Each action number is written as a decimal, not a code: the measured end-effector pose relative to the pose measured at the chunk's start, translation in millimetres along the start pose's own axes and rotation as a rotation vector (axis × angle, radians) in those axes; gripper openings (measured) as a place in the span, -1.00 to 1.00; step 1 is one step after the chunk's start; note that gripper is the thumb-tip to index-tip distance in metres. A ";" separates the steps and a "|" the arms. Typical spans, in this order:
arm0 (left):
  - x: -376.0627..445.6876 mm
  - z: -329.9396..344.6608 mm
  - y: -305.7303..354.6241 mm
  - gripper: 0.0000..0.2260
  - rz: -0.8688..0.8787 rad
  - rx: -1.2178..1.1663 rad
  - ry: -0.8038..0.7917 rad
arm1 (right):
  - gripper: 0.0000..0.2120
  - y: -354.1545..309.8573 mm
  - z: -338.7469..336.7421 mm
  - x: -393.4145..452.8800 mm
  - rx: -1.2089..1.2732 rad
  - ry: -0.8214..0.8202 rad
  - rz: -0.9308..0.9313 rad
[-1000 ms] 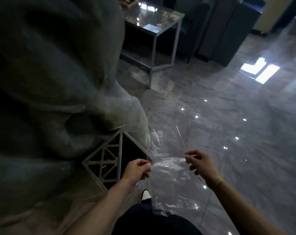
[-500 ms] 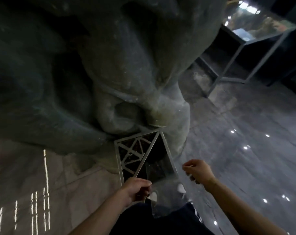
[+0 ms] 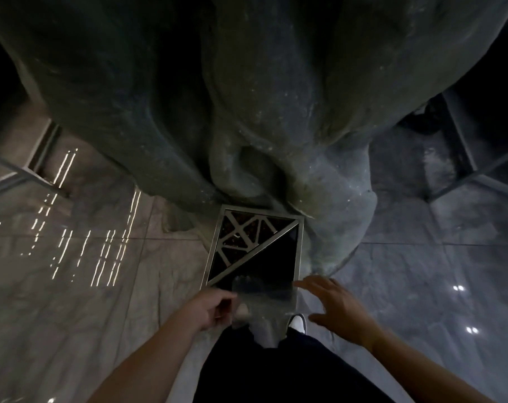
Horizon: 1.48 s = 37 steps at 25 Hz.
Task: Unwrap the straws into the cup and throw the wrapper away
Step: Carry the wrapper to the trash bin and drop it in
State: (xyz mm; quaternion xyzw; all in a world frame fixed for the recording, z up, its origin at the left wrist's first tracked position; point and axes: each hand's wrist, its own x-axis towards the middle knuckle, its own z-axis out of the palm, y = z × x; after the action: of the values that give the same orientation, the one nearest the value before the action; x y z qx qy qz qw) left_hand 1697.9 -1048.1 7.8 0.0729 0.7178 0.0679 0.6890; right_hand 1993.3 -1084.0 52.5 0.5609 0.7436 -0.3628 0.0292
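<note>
Two hands hover over a square metal bin point(image 3: 255, 245) at the foot of a big grey statue point(image 3: 247, 97). Left hand point(image 3: 210, 309) pinches the clear wrapper point(image 3: 263, 303), which hangs over the bin's open near corner. Right hand point(image 3: 338, 308) is spread open just beside the wrapper, above a white shoe point(image 3: 297, 321).

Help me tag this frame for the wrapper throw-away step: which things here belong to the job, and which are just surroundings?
Part of the job:
- clear plastic wrapper, pinched in the left hand
- right hand, open, off the wrapper
- metal-framed bin, dark open half nearest the wrapper

Just there:
- large grey sculpture
- glossy tiled floor
- metal table frame
- white shoe
</note>
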 end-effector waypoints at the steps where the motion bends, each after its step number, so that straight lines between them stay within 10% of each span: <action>1: 3.0 0.5 1.3 -0.88 -0.003 0.001 0.006 | -0.29 0.5 1.1 -3.2 -0.050 -0.017 -0.067; 9: 15.4 8.4 8.1 -0.87 0.082 0.110 0.079 | -0.76 -23.7 9.2 15.5 0.019 0.268 -0.047; 16: -0.3 -21.6 -1.0 -0.55 0.856 0.998 0.099 | -0.79 -28.1 26.7 44.4 0.037 0.227 0.091; 22: 0.8 -20.5 -0.5 -0.86 1.114 1.245 0.213 | -0.77 -27.4 47.7 50.9 0.039 0.191 0.135; 37: 37.3 3.4 0.6 -0.81 0.835 1.599 0.325 | -0.67 -19.7 78.0 81.3 -0.253 -0.078 0.204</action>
State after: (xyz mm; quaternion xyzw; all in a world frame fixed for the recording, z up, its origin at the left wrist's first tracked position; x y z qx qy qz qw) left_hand 1699.8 -1040.1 -28.8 0.7712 0.5546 -0.1963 0.2433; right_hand 1918.1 -1064.7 -31.4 0.6108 0.7209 -0.2827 0.1653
